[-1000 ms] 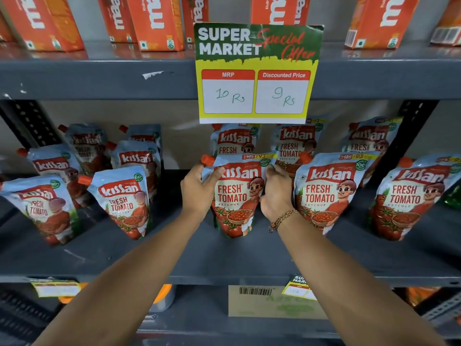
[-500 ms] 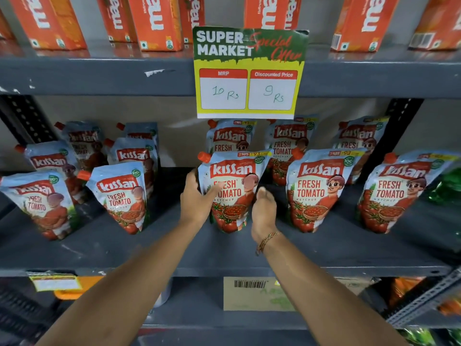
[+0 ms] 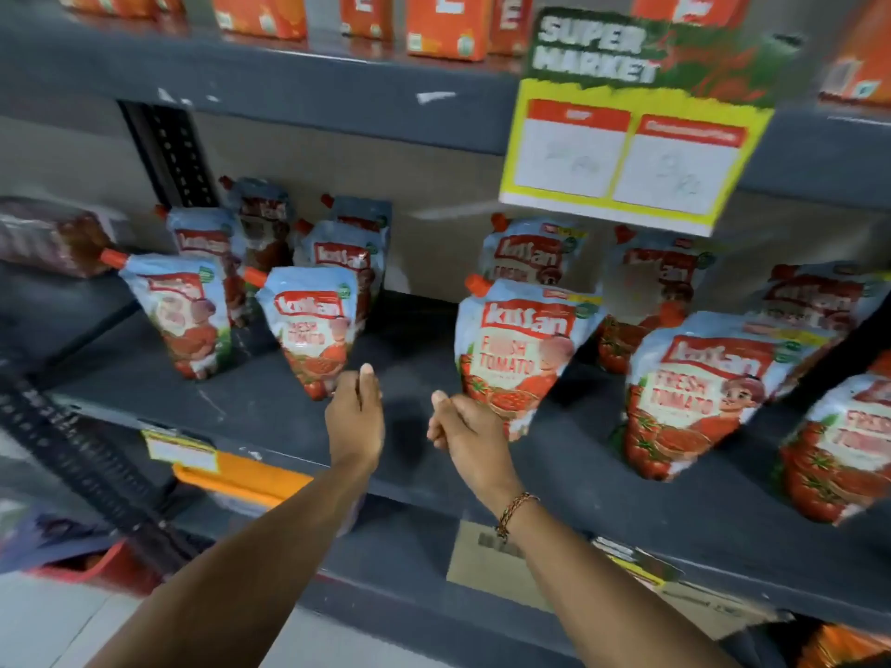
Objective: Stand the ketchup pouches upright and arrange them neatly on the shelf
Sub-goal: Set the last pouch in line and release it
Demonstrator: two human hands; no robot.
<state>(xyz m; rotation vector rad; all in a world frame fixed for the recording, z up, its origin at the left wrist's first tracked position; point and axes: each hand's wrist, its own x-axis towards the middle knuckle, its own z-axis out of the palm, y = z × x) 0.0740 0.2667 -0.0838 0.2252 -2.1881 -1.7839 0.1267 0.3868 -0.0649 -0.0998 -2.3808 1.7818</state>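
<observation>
Both hands [image 3: 357,417] [image 3: 465,426] released the ketchup pouch [image 3: 518,349]; eleven pouches upright.

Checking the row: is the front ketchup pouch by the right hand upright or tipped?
Upright: the ketchup pouch stands on its base, spout up, leaning slightly.

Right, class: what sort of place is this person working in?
Most likely a supermarket aisle: a "SUPER MARKET" price card hangs from a grey metal shelf, with rows of identical ketchup pouches and orange cartons above.
</observation>
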